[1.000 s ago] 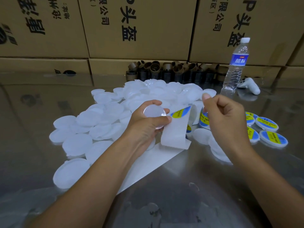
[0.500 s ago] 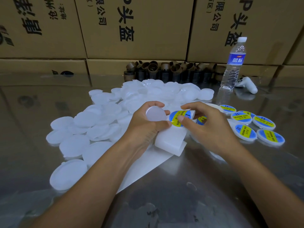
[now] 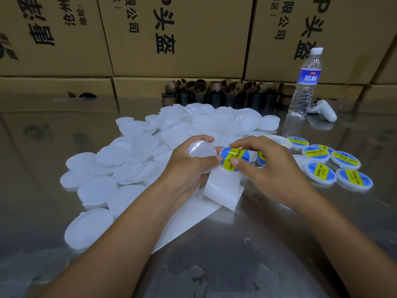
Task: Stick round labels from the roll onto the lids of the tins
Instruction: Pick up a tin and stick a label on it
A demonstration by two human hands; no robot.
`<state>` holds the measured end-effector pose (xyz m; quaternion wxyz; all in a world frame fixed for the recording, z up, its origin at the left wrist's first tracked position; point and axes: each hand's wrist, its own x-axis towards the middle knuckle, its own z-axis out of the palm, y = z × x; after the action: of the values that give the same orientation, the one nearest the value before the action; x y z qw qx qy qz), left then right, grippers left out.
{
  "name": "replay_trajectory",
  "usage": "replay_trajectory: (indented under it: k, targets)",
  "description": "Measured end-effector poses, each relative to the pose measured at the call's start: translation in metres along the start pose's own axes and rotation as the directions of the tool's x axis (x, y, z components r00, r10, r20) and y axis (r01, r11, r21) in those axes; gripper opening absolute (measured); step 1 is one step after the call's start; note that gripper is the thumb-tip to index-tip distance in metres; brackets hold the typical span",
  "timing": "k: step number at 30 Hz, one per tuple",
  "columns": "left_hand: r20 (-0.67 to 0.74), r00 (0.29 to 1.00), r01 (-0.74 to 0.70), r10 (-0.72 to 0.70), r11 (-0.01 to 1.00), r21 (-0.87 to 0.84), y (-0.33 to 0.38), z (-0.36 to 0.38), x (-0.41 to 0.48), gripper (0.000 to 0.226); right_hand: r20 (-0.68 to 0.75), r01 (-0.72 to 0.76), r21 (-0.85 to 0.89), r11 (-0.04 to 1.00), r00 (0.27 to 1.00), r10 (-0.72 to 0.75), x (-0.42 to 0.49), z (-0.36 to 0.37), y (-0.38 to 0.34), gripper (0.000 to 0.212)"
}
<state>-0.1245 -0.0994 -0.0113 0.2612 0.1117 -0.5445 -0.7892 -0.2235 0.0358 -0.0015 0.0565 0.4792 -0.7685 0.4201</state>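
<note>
left hand (image 3: 189,168) grips a bare tin (image 3: 202,149); right hand (image 3: 272,171) pinches a label (image 3: 228,155) at the strip's (image 3: 223,186) top edge.

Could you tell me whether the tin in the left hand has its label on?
Off: the tin in the left hand is bare on top; the right hand pinches the label beside it.

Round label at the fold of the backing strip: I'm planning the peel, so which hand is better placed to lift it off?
Right, probably. The right hand pinches the round label between thumb and forefinger, while the left hand is occupied gripping a blank lid beside the backing strip.
</note>
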Motion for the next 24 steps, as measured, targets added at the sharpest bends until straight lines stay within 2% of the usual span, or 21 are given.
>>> replay_trajectory:
  k: [10,24]
  targets:
    - [0.007,1.000,-0.007,0.006,0.997,0.073,-0.0001,0.0015,-0.0002,0.035,-0.008,-0.031,0.042,0.999,0.999,0.031,0.0011,-0.0007,-0.0003,0.027]
    - [0.018,1.000,-0.021,0.021,0.999,0.038,-0.0004,0.0014,0.0001,0.038,-0.138,0.064,0.051,0.997,0.989,-0.057,0.0000,-0.0008,-0.0041,0.034]
